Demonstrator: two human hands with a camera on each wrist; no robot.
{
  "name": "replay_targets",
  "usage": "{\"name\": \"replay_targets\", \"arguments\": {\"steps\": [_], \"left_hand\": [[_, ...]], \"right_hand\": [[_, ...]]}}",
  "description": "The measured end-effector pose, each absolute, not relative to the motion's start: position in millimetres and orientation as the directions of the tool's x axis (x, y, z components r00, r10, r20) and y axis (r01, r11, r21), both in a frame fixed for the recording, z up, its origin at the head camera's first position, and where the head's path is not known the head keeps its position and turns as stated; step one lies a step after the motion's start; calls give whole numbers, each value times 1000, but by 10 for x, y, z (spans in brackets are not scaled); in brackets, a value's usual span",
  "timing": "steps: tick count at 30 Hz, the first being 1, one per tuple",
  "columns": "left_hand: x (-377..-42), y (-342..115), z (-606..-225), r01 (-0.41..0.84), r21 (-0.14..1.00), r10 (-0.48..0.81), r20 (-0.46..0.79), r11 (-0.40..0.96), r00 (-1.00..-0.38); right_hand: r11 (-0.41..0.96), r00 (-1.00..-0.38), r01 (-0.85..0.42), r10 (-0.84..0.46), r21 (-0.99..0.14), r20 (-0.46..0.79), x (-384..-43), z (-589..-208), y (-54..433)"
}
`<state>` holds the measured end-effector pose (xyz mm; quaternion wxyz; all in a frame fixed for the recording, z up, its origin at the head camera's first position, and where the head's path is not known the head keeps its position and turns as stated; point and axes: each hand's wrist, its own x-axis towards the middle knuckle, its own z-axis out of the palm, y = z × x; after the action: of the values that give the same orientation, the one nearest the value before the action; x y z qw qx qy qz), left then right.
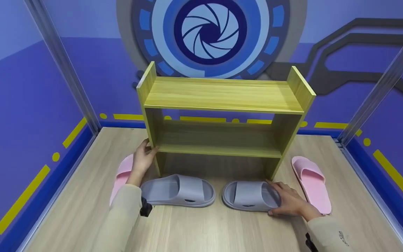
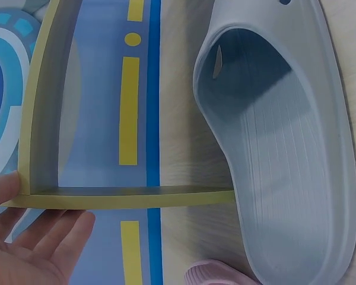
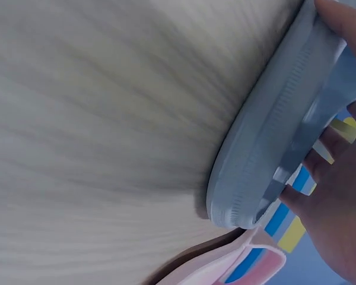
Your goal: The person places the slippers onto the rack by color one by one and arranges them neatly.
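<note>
My left hand (image 1: 143, 158) grips the left side panel of a small wooden shelf rack (image 1: 224, 93) at middle-board height. In the left wrist view the thumb is on one face of the panel and the fingers (image 2: 71, 240) are on the other. At the right, my right hand (image 1: 290, 202) holds the heel end of a grey slipper (image 1: 248, 193), thumb on the near side and fingers on the far side. Its mate, another grey slipper (image 1: 191, 190), lies in front of the rack's left leg, toe pointing right.
A pink slipper (image 1: 122, 173) lies left of the rack, partly behind my left forearm. The other pink slipper (image 1: 314, 188) is on the right, beyond my right hand. Printed blue panels (image 1: 96, 77) with metal corner posts (image 1: 63, 66) enclose the wooden tabletop (image 1: 201, 231).
</note>
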<state>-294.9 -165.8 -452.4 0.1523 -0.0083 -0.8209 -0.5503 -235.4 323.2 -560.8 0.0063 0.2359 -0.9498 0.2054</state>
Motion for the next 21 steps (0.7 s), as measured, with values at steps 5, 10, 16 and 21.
{"name": "replay_targets", "arguments": {"steps": [5,10,16,21], "left_hand": [[-2951,-1659,-4536,188,897,-155,269,401,-951],[-2946,-1662,-4536,180,891,-160,267,418,-950],[-2954,-1665,-4522,170,884,-159,261,435,-952],[-2958,-1670,-4522,176,889,-152,261,422,-953]], "right_hand": [[789,-869,-493,-464,-368,170,-2352,-5633,3226],[788,-862,-507,-469,-349,193,-2341,-5634,3216],[792,-883,-466,-444,-395,152,-2320,-5568,3200],[802,-898,-434,-425,-410,117,-2307,-5504,3180]]}}
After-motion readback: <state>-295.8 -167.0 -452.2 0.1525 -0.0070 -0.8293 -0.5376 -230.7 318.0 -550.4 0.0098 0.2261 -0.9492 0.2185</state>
